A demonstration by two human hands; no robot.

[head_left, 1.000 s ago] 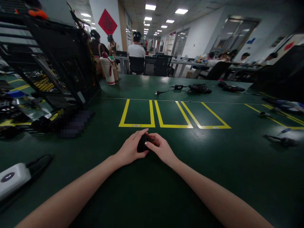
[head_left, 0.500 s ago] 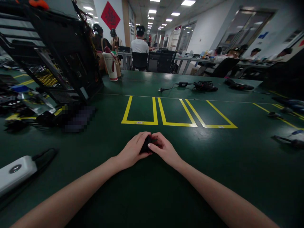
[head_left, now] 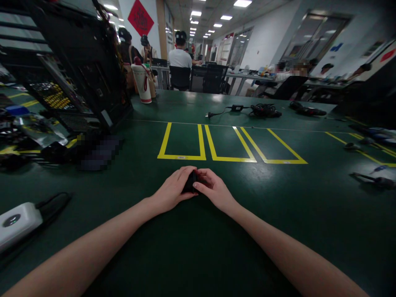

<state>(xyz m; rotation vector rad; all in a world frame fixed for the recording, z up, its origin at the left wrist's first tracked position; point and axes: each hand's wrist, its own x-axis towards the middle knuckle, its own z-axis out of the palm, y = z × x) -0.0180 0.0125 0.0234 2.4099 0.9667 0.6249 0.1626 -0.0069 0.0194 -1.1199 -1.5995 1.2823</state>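
A small black object (head_left: 189, 183) lies between my two hands, low over the green table (head_left: 198, 247); its kind is hard to make out. My left hand (head_left: 173, 185) curls round its left side, thumb below and fingers over the top. From the right, my right hand (head_left: 215, 190) has its thumb and fingertips pressed against the object's edge. My fingers hide much of it. Just beyond the hands are yellow tape outlines (head_left: 182, 157) on the table.
At the left stand a black computer case (head_left: 89, 78), a clear bottle (head_left: 40, 130) and a white device with a cable (head_left: 18, 227). Farther back are a paper cup (head_left: 142, 84) and a coiled black power cable (head_left: 264, 110). Dark tools (head_left: 377, 180) lie at the right. People sit behind.
The view has shifted slightly, and things sit a little higher and farther left in it. Both hands keep nearly the same grip on the black object.
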